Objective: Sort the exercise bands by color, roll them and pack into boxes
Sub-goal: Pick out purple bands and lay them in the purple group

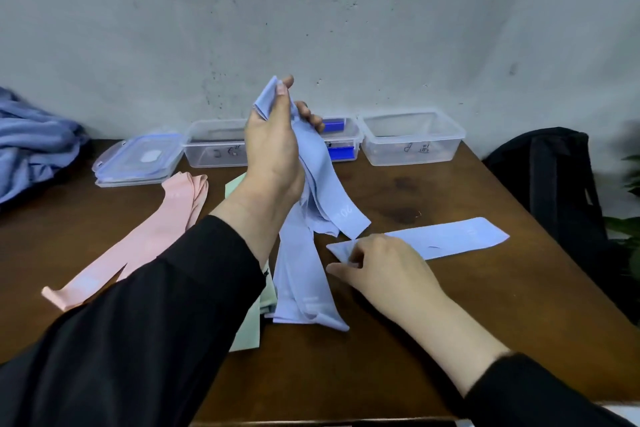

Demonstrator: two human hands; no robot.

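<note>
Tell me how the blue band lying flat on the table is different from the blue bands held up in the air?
The flat light-blue band lies spread on the brown table; the bunched light-blue bands hang crumpled from the left hand. The right hand pinches only the flat one's corner. Both share one colour.

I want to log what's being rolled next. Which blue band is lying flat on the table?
The single blue band lying flat at right, its near end pinched by the right hand; the other blue bands hang bunched from the raised left hand.

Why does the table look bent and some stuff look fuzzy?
Head view: the wide lens curves the table edges; the bag and plant at the right edge are smeared; the left hand and blue bands look slightly soft.
</note>
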